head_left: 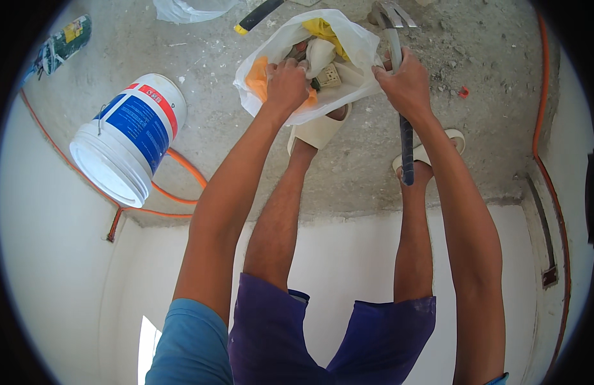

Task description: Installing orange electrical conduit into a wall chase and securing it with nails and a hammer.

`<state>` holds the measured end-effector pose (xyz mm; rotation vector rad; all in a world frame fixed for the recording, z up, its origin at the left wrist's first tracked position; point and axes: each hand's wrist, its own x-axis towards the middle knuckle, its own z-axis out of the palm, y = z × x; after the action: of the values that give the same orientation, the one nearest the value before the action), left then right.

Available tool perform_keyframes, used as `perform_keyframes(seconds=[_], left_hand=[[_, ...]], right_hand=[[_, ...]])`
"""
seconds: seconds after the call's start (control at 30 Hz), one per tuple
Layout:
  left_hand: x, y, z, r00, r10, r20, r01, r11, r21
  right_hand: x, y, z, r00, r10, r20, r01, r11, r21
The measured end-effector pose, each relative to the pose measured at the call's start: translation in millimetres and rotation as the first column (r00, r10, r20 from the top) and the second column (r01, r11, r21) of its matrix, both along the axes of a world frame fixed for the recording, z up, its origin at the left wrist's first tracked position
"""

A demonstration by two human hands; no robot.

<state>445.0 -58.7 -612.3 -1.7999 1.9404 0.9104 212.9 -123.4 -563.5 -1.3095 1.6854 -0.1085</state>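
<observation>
A white plastic bag (353, 40) stands open on the floor in front of my feet. Inside it lie an orange item (256, 78), a yellow plastic piece (325, 32), a whitish crumpled thing (319, 54) and a beige socket-like piece (329, 76). My left hand (288, 85) reaches into the bag, fingers curled down; what they grip is hidden. With my right hand (405, 85) I pinch the bag's right rim. The same hand is closed round a claw hammer (407, 151), its grey head (390, 14) pointing away from me and its dark grip hanging toward my foot.
A white bucket (127, 131) with a blue label lies on its side at left, near an orange hose (188, 165). Beyond are a green container (67, 43), a black-and-yellow handle (258, 16) and another clear plastic bag (193, 9). Rubble (461, 58) litters the right.
</observation>
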Motion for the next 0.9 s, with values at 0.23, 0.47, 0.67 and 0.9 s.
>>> perform_keyframes(seconds=[0.23,0.47,0.67,0.9], left_hand=[[-25,28,-1,0.908,-0.127,-0.400,-0.011,0.946,-0.324],[1,-2,-29,0.567,0.682,-0.462,-0.738,0.670,0.082],[8,-24,-36,0.928,0.371,-0.028,-0.372,0.925,-0.080],[19,-30,-34,0.959,0.282,-0.026,-0.281,0.959,0.039]], right_hand=[[-2,-7,-4,0.996,-0.071,0.053,0.071,0.997,0.006],[-7,-8,-9,0.998,-0.042,0.044,0.046,0.995,-0.092],[-7,-5,-5,0.999,-0.016,0.030,0.018,0.997,-0.073],[-5,-2,2,1.000,-0.025,0.013,0.025,1.000,-0.008]])
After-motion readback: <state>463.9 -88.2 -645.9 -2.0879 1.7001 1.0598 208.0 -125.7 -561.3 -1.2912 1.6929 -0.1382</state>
